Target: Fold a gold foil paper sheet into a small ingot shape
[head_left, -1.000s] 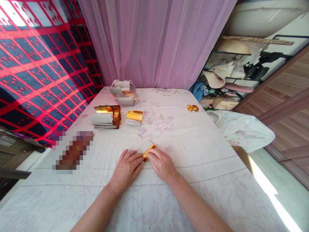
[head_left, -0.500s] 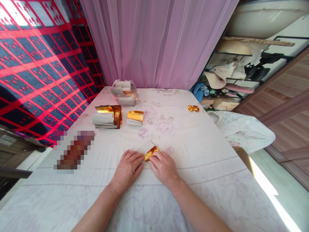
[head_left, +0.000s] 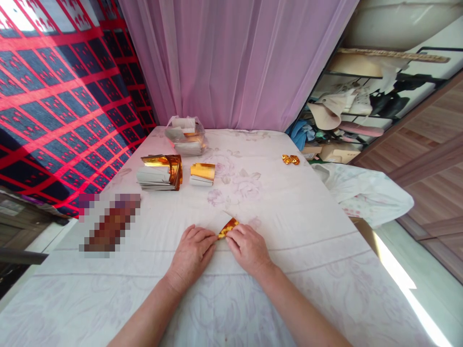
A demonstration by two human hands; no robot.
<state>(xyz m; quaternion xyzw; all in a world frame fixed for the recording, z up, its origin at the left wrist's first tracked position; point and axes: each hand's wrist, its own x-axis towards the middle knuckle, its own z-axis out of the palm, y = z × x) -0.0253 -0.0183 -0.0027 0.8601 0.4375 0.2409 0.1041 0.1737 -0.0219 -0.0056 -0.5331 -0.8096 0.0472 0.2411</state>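
Right grip point(head_left: 250, 248) pinches the gold sheet point(head_left: 227, 226) mid-scene on the table point(head_left: 307, 217), nearer than the stack point(head_left: 157, 177), while left grip point(head_left: 192, 248) touches the sheet's left corner, whether grasping I cannot tell.

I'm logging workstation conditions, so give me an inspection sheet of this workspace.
Surface: pale floral tablecloth.
Job's things: gold and grey paper, centre; larger stack and smaller stack beyond, to the left.
Clutter: filled bag behind the stacks; small gold pieces, far right; pixelated patch left, unreadable.
Hands: left hand at the paper's left end; right hand on its gold part.
Cables: nothing seen.
Surroundings: purple curtain ahead; checked cloth left; cap and dark shoes right.
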